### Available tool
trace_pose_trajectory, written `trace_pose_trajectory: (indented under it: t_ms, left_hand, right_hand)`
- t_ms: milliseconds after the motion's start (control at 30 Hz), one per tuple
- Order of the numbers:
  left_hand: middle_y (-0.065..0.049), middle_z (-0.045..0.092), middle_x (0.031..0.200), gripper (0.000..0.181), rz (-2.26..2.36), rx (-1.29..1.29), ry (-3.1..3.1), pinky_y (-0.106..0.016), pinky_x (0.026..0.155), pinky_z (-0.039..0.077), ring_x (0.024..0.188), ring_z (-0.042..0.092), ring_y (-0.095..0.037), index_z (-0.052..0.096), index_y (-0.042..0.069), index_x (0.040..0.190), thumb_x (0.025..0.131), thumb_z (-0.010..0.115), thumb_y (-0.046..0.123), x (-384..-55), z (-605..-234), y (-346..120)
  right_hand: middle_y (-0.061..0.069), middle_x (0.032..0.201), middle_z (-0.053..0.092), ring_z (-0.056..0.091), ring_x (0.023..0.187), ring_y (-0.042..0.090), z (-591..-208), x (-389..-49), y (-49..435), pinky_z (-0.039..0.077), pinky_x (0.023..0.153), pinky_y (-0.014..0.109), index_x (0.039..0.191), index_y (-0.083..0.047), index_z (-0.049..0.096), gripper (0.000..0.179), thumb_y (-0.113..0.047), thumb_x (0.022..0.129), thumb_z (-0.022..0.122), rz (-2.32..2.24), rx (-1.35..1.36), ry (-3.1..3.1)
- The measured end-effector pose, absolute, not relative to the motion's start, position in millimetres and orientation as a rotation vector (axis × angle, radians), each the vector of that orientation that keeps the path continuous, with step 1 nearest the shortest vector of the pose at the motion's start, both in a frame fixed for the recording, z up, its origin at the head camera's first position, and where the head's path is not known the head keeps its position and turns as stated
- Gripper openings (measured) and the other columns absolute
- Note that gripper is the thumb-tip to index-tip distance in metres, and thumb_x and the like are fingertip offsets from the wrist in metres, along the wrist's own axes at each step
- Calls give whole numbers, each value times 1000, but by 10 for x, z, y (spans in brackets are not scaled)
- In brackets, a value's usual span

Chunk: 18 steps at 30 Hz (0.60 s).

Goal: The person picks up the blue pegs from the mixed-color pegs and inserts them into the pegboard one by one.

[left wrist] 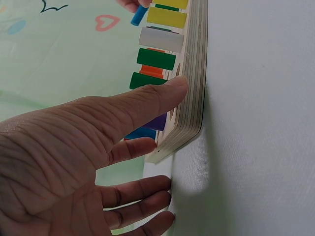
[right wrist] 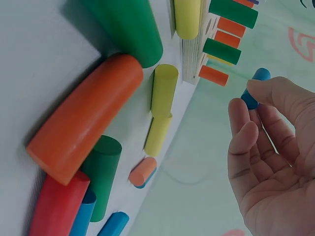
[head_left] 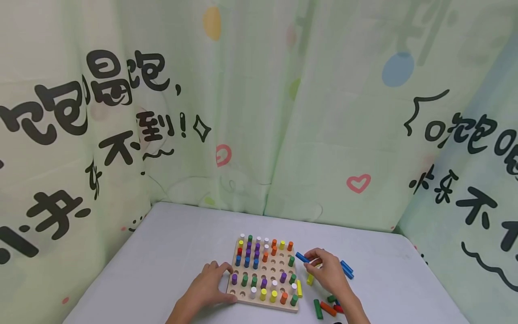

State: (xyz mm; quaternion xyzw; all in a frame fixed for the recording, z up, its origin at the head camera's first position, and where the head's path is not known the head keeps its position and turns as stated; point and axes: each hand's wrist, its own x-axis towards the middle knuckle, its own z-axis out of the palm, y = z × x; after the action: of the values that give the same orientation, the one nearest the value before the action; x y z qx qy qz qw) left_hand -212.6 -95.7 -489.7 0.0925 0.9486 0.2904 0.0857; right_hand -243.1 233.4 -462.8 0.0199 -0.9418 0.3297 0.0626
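My left hand (head_left: pixel 207 285) rests at the near-left corner of a wooden pegboard (head_left: pixel 265 307). In the left wrist view its straight thumb lies against the board's edge, the other fingers spread apart, some off the wood. Over to the right, my right hand (head_left: pixel 329 272) pinches a blue peg (right wrist: pixel 262 74) between thumb and fingertips, above the table beside the board's right edge. Pegs in several colours stand upright in the board, such as an orange peg (head_left: pixel 284 298) and a purple peg (head_left: pixel 234 279). Bare holes show among them, mostly right of the middle.
Loose pegs lie on the white table (head_left: pixel 182 234) right of the board: blue pegs (head_left: pixel 346 269), a yellow peg (head_left: pixel 299 288), a green peg (head_left: pixel 318 309) and an orange peg (right wrist: pixel 86 118) near a red one (right wrist: pixel 59 204). A printed curtain (head_left: pixel 251 112) hangs behind the table.
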Motion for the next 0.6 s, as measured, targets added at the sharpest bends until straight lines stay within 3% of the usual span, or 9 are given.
trace_pose_trajectory:
  t_ms: [600]
  left_hand:
    - [-9,56,105,60,861,277,2827,-56,87,52,96,50,-28,64,20,117,70,94,41,-2138,-4911,-959]
  right_hand:
    - [1,95,69,61,85,15,-4611,-2396,2169,56,77,31,102,-9,71,19,-3,87,79,1064,106,-2817]
